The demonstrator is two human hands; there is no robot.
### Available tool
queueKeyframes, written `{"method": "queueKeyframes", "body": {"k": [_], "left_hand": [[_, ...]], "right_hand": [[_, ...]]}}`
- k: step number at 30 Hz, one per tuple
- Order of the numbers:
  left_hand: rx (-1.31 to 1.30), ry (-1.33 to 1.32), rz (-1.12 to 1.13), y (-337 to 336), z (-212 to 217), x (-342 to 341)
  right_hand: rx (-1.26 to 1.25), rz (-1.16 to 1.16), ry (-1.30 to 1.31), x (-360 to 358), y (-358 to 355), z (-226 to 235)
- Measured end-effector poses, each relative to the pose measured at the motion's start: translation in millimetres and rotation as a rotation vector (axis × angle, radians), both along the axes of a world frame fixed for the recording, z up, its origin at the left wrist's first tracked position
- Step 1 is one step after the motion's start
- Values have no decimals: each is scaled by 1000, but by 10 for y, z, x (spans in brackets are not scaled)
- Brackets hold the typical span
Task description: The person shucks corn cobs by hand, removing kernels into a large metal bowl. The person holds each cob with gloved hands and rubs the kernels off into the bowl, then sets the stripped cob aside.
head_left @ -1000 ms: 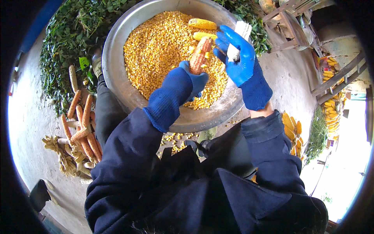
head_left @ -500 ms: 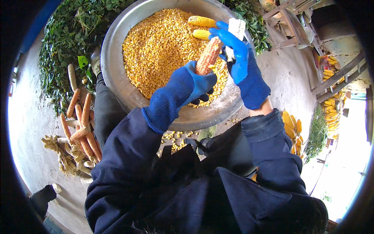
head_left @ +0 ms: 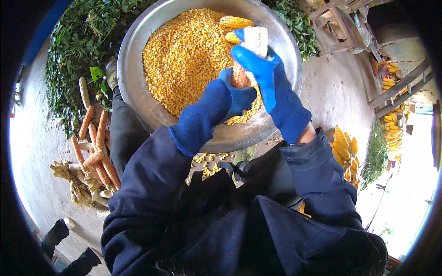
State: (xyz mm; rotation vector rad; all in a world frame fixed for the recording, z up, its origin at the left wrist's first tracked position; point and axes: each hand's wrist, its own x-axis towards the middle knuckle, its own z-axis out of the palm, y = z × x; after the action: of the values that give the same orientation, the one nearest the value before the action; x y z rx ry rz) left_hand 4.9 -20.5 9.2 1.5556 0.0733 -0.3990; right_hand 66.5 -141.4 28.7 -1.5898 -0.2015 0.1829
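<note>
Over a wide metal basin (head_left: 130,87) heaped with loose yellow corn kernels (head_left: 184,60), both my hands work in blue gloves. My left hand (head_left: 221,97) is wrapped round a reddish, mostly stripped corn cob (head_left: 240,77). My right hand (head_left: 267,76) grips a white bare cob (head_left: 256,40), pressing against the reddish one, whose upper end it hides. Just beyond, two yellow ears of corn (head_left: 236,22) lie at the basin's far right side, the lower one partly covered by my fingers.
Stripped cobs (head_left: 99,152) and dry husks (head_left: 73,179) lie on the floor at left. Green leafy stalks (head_left: 87,50) are piled behind the basin. Yellow ears (head_left: 344,152) sit at right, near a wooden frame (head_left: 340,27). Dark-clothed limbs (head_left: 55,237) show at lower left.
My right hand has come down and left with the white cob, onto the reddish cob, covering its top. My left hand stays nearly in place. More dark clothing shows at lower left.
</note>
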Motion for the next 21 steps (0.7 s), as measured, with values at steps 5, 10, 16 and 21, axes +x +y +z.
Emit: {"method": "queueKeyframes", "body": {"k": [5,10,16,21], "left_hand": [[-386,208,-86,97,208,-34],[-353,217,-125,163,231,-20],[-219,123,-125,162,125,-12],[543,-353,132,120,30,-69]], "right_hand": [[68,-23,-94,140,-355,215],[248,151,81,161,-475,298],[146,245,-117,98,-455,318],[329,204,49,174,-505,254]]}}
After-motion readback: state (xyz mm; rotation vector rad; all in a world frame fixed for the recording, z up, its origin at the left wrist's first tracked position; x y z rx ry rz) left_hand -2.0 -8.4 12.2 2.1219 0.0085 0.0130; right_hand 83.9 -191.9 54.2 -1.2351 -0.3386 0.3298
